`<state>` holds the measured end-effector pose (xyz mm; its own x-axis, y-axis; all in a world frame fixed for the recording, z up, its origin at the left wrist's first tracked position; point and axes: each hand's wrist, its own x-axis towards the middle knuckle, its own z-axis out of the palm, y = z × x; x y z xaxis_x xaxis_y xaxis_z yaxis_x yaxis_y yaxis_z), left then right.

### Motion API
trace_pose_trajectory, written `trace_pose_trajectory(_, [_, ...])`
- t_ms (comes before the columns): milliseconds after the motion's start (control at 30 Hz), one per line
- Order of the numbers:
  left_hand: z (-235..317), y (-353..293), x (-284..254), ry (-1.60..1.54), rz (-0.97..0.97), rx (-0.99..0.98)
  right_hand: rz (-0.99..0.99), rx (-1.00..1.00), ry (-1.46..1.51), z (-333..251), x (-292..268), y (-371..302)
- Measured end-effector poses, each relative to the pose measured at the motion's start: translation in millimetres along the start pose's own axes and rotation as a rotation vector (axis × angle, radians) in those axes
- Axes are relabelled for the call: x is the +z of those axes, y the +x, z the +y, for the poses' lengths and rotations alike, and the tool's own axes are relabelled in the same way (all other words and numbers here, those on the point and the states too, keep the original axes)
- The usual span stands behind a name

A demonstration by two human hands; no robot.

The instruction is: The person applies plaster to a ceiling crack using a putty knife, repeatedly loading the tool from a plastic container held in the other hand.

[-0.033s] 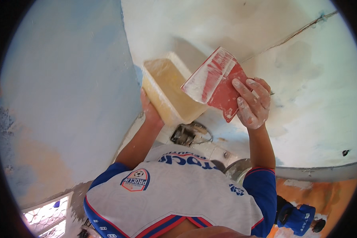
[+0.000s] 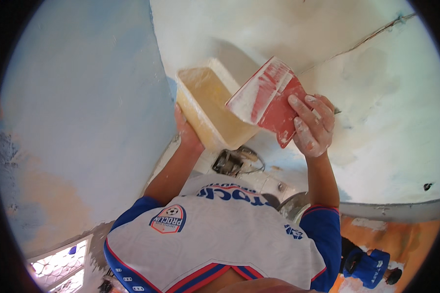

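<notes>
My left hand (image 2: 188,133) grips a pale yellow rectangular tub (image 2: 196,113) from its left side, partly out of sight behind the wall of the tub. The tub is tilted, and its inside is smeared with whitish paste. In my right hand (image 2: 316,124) is a red plastic spreader (image 2: 275,106), fingers closed on its near end. White paste coats the spreader's wide edge, which overlaps the tub's right rim in view. Whether the two touch, I cannot tell. White smears cover the fingers of my right hand.
A blue-grey painted surface (image 2: 88,107) fills the left, meeting a patchy white one (image 2: 376,117) with a long crack (image 2: 366,44). Below are a dark device with a cable (image 2: 228,162) and a round metal vessel (image 2: 294,205). A person in blue (image 2: 371,268) is at lower right, a barred window (image 2: 58,268) at lower left.
The tub and my left hand have risen very slightly in the picture. My right hand with the spreader has shifted a touch to the right. Both grips are the same.
</notes>
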<state>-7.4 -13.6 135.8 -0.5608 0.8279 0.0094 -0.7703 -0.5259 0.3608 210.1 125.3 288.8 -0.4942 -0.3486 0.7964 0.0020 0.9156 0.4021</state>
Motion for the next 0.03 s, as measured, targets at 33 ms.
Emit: trace_pose_trajectory(33, [1.0, 3.9, -5.9, 0.031, 0.061, 0.034, -0.066, 0.060, 0.033, -6.4, -1.6, -4.5])
